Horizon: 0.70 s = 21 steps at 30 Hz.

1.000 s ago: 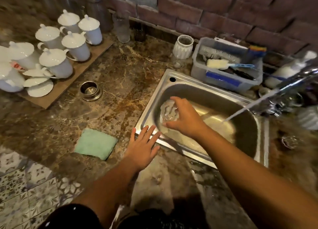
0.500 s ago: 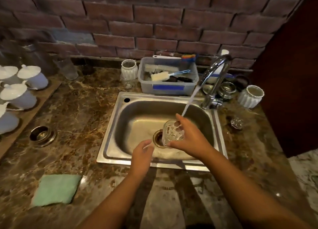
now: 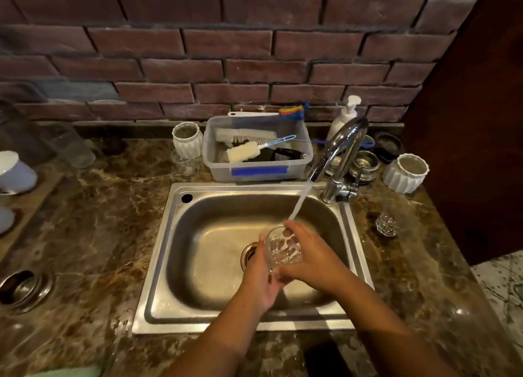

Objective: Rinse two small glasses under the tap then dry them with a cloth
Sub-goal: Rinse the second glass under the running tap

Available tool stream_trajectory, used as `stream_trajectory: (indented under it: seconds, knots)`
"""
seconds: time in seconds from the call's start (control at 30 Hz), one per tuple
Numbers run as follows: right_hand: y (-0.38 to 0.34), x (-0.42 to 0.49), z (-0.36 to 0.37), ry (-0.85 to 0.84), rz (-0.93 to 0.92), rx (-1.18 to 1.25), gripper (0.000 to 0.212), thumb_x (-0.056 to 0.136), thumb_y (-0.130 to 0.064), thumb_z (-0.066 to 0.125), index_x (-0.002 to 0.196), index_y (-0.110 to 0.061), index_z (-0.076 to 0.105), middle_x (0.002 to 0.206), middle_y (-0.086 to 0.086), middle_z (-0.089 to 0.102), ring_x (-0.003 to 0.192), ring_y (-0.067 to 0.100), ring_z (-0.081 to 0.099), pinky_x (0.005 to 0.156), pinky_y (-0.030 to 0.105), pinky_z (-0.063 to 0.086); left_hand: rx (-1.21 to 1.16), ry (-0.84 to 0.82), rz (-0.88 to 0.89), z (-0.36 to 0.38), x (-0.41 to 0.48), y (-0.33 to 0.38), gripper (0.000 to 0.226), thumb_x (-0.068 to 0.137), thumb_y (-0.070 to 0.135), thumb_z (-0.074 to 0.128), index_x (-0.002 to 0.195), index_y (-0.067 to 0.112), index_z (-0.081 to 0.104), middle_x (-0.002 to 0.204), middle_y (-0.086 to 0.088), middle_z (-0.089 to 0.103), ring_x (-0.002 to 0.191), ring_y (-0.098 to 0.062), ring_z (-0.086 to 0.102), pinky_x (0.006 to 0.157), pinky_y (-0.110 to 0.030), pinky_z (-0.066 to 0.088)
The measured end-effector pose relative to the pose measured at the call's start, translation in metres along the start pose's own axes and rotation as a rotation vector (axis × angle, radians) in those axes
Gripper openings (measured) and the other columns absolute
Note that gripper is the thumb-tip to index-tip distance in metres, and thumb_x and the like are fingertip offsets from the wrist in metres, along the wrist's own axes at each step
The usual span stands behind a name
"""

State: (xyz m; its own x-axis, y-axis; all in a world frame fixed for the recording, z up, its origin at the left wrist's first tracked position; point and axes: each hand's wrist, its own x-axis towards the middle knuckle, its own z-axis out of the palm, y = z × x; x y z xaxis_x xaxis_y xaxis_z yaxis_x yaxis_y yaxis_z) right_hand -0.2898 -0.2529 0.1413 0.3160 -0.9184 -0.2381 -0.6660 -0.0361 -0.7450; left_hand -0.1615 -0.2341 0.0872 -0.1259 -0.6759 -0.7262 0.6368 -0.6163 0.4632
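I hold the small glass (image 3: 280,249) over the drain, in the middle of the sink (image 3: 198,324), tipped so its mouth faces the stream from the tap (image 3: 338,150) and the water runs inside. My right hand (image 3: 308,256) wraps its far side, fingers curled close on the rim; my left hand (image 3: 259,277) cups the near side and base, steadying it. Both grips are narrow, closed on the glass. The second glass (image 3: 386,225) waits on the bench just right of the sink. A green cloth (image 3: 65,372) lies at the bench's front edge.
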Motion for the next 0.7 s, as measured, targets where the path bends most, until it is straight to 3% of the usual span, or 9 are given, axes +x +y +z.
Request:
stream_trajectory:
  seconds: [0.13, 0.2, 0.27, 0.33, 0.4, 0.5, 0.57, 0.7]
  knots:
    - [0.007, 0.017, -0.004, -0.022, 0.006, 0.060, 0.097, 0.063, -0.043, 0.082, 0.147, -0.031, 0.037, 0.131, -0.012, 0.048, 0.113, 0.007, 0.057, 0.093, 0.031, 0.056, -0.008, 0.043, -0.041, 0.004, 0.019, 0.007, 0.056, 0.098, 0.058, 0.050, 0.126, 0.013, 0.067, 0.117, -0.012, 0.076, 0.108, -0.032, 0.072, 0.099, -0.049, 0.054]
    - [0.009, 0.022, -0.007, -0.010, 0.013, 0.101, 0.086, 0.059, -0.050, 0.078, 0.137, -0.031, 0.046, 0.123, -0.012, 0.050, 0.110, 0.006, 0.058, 0.090, 0.030, 0.056, -0.016, 0.049, -0.043, 0.007, 0.025, 0.009, 0.052, 0.097, 0.056, 0.053, 0.120, 0.012, 0.069, 0.114, -0.014, 0.076, 0.108, -0.033, 0.072, 0.102, -0.049, 0.053]
    - [0.012, 0.027, -0.010, -0.012, 0.021, 0.124, 0.071, 0.064, -0.044, 0.082, 0.125, -0.037, 0.046, 0.120, -0.012, 0.052, 0.112, 0.007, 0.057, 0.094, 0.032, 0.054, -0.017, 0.055, -0.060, 0.010, 0.030, 0.011, 0.047, 0.098, 0.053, 0.054, 0.112, 0.011, 0.071, 0.103, -0.013, 0.079, 0.107, -0.032, 0.069, 0.103, -0.045, 0.048]
    - [0.015, 0.030, -0.015, -0.015, 0.013, 0.143, 0.068, 0.069, -0.035, 0.085, 0.122, -0.041, 0.043, 0.119, -0.014, 0.054, 0.114, 0.006, 0.056, 0.097, 0.033, 0.052, -0.031, 0.070, -0.080, 0.013, 0.034, 0.013, 0.046, 0.097, 0.052, 0.057, 0.108, 0.010, 0.073, 0.098, -0.012, 0.078, 0.103, -0.030, 0.062, 0.095, -0.041, 0.044]
    - [0.017, 0.031, -0.020, -0.015, 0.008, 0.150, 0.067, 0.068, -0.038, 0.084, 0.121, -0.042, 0.044, 0.120, -0.016, 0.056, 0.116, 0.006, 0.056, 0.099, 0.035, 0.052, -0.036, 0.064, -0.108, 0.014, 0.037, 0.014, 0.049, 0.094, 0.054, 0.061, 0.107, 0.009, 0.075, 0.105, -0.015, 0.073, 0.102, -0.029, 0.057, 0.089, -0.039, 0.042]
    - [0.019, 0.031, -0.026, -0.007, 0.018, 0.188, 0.067, 0.069, -0.038, 0.084, 0.122, -0.045, 0.045, 0.124, -0.014, 0.057, 0.117, 0.004, 0.055, 0.098, 0.033, 0.052, 0.030, 0.047, -0.114, 0.015, 0.037, 0.016, 0.053, 0.093, 0.058, 0.058, 0.109, 0.010, 0.075, 0.105, -0.015, 0.075, 0.093, -0.026, 0.060, 0.077, -0.034, 0.046]
    - [0.020, 0.032, -0.028, -0.023, 0.026, 0.268, 0.067, 0.072, -0.033, 0.086, 0.125, -0.044, 0.047, 0.125, -0.011, 0.060, 0.116, 0.006, 0.058, 0.094, 0.033, 0.056, 0.074, 0.000, -0.114, 0.015, 0.034, 0.020, 0.058, 0.090, 0.062, 0.058, 0.115, 0.012, 0.075, 0.116, -0.016, 0.075, 0.094, -0.026, 0.063, 0.072, -0.033, 0.046]
    - [0.016, 0.034, -0.032, 0.007, 0.062, 0.454, 0.053, 0.077, -0.019, 0.084, 0.114, -0.042, 0.055, 0.115, -0.008, 0.068, 0.105, 0.007, 0.068, 0.080, 0.026, 0.060, 0.161, -0.112, -0.097, 0.018, 0.027, 0.034, 0.064, 0.075, 0.065, 0.061, 0.110, 0.015, 0.079, 0.123, -0.017, 0.072, 0.107, -0.033, 0.063, 0.090, -0.037, 0.040]
